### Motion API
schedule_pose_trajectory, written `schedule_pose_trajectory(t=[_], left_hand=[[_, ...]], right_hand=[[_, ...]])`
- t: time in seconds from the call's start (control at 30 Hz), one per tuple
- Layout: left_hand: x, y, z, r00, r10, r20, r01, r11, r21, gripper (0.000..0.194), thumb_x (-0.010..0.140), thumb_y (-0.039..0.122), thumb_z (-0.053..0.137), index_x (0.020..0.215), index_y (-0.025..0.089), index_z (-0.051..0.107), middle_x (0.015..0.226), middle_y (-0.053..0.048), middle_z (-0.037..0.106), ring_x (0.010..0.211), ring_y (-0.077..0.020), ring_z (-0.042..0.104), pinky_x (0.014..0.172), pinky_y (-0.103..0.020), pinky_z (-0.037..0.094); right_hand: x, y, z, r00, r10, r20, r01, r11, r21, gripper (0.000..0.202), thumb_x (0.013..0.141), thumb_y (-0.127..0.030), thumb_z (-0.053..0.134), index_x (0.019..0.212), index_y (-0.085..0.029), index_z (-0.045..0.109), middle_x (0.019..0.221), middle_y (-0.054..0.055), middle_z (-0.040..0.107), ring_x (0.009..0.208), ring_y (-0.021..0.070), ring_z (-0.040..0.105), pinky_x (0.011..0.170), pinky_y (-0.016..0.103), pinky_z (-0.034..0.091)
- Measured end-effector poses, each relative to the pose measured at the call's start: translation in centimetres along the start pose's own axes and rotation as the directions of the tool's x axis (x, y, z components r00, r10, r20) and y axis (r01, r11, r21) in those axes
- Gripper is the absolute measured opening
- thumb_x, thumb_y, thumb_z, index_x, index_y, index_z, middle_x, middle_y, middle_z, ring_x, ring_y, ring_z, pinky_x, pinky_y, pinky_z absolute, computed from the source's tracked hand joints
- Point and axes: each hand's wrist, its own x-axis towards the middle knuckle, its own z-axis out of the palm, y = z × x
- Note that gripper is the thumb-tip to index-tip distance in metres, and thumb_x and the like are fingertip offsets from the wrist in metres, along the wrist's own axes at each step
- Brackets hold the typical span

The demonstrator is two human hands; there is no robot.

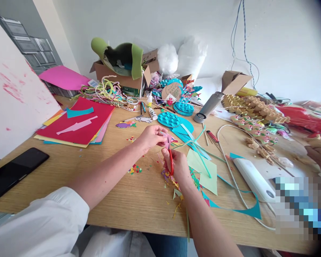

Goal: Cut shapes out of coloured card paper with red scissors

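Note:
My left hand [153, 137] pinches a small piece of pink paper [167, 140] above the middle of the wooden table. My right hand [178, 165] is closed round the handles of red-handled scissors [171, 162], whose blades point up at the pink paper. Whether the blades are parted is too small to tell. Under my right hand lie coloured paper scraps [173, 181], and small round paper dots [135, 169] are heaped to the left. Pale green paper [207, 173] lies just right of my right hand. A colourful paper fish [125, 124] rests beyond my left forearm.
Stacked coloured paper [77, 125] and a black phone [18, 171] are at the left. Glue bottles [152, 114], blue egg-carton pieces [168, 120] and a metal flask [209, 107] stand or lie farther back. A white power bank [254, 180] and a looping cable [228, 167] occupy the right.

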Motion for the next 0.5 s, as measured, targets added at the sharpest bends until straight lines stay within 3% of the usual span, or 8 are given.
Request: schedule_pose_trajectory(t=[0.23,0.5], left_hand=[[-0.09,0.05,-0.09,1.000,-0.005,0.002,0.005,1.000,0.016,0.025,0.069,-0.006,0.058,0.089,0.009,0.062,0.065,0.001,0.059,0.056,-0.0098,0.059,0.055,-0.025,0.051],[0.00,-0.06,-0.08,0.999,-0.031,0.036,0.030,0.999,0.025,0.030,0.066,-0.009,0.056,0.090,0.008,0.061,0.062,0.001,0.059,0.051,-0.0101,0.058,0.051,-0.024,0.050]], right_hand=[[-0.12,-0.09,0.03,1.000,0.011,0.007,-0.011,1.000,0.015,0.052,0.080,-0.066,0.054,0.058,-0.019,0.048,0.043,-0.001,0.051,0.034,0.0116,0.047,0.034,0.021,0.034],[0.13,0.58,0.07,1.000,-0.008,0.007,0.008,1.000,0.008,0.053,0.080,-0.067,0.054,0.058,-0.019,0.050,0.045,0.002,0.056,0.036,0.0142,0.052,0.036,0.023,0.036]])
